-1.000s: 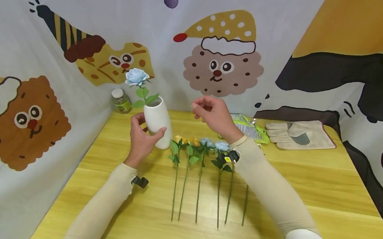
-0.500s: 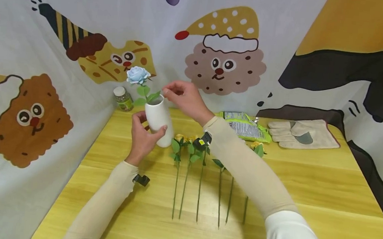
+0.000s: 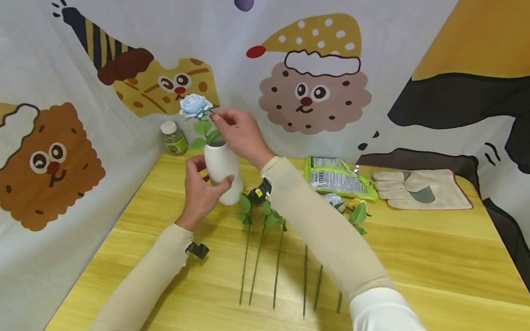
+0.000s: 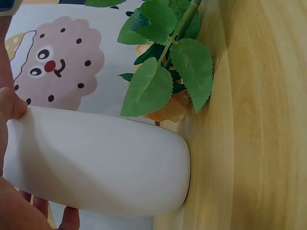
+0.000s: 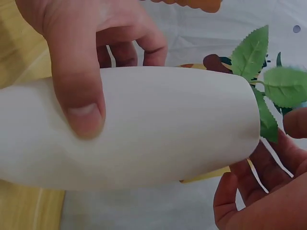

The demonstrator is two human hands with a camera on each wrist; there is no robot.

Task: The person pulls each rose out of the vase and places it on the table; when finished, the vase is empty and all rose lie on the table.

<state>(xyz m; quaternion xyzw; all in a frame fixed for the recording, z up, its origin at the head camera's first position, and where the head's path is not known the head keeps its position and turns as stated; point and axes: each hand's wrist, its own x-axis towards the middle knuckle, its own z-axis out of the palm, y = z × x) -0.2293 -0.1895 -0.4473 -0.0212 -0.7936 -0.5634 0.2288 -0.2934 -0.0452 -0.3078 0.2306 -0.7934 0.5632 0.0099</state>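
My left hand (image 3: pixel 200 194) grips a white vase (image 3: pixel 222 166) round its side, thumb in front, fingers behind. In the left wrist view the vase's base (image 4: pixel 180 167) is at the wooden tabletop. A light blue artificial rose (image 3: pixel 196 106) stands in the vase, its green leaves (image 5: pixel 283 86) just above the rim. My right hand (image 3: pixel 241 133) is at the rose, thumb and forefinger pinching just under the bloom; the exact contact is small in view. Several more artificial roses lie in a row on the table, stems (image 3: pixel 278 269) towards me, some blooms hidden by my right arm.
A small lidded jar (image 3: pixel 174 139) stands behind the vase at the back left. Green and white packets (image 3: pixel 333 178) lie at the back, with a work glove (image 3: pixel 422 189) to their right. A cartoon-printed cloth (image 3: pixel 237 40) hangs directly behind the table (image 3: pixel 423 279).
My right hand has moved left, from over the table behind the roses, past the vase rim, to the blue rose's bloom. My left hand keeps its hold on the vase.
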